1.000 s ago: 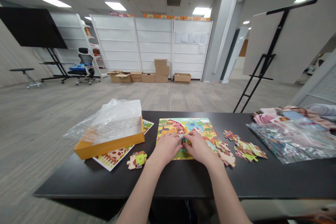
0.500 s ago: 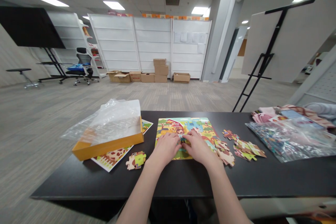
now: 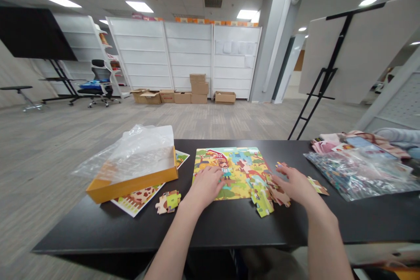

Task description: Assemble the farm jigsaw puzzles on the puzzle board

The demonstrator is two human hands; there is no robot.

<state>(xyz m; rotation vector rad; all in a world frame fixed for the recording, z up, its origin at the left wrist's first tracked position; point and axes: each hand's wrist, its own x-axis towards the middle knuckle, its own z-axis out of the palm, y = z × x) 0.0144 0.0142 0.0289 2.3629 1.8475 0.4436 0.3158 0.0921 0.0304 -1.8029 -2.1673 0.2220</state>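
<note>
Along the jigsaw's edge (image 3: 264, 162), loose pieces (image 3: 262, 201)

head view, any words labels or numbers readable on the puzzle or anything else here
No legible text anywhere.
Jigsaw puzzle: no words visible.
Papers on the white panels: too small to read.
Pink printed packaging: too blurred to read.

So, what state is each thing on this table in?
Left bare hand: flat on the puzzle.
Right bare hand: open, over loose jigsaw pieces.
Colourful farm jigsaw puzzle: assembled, lying flat.
Yellow cardboard box: open, plastic film inside.
Clear plastic bag: full of pieces.
</note>
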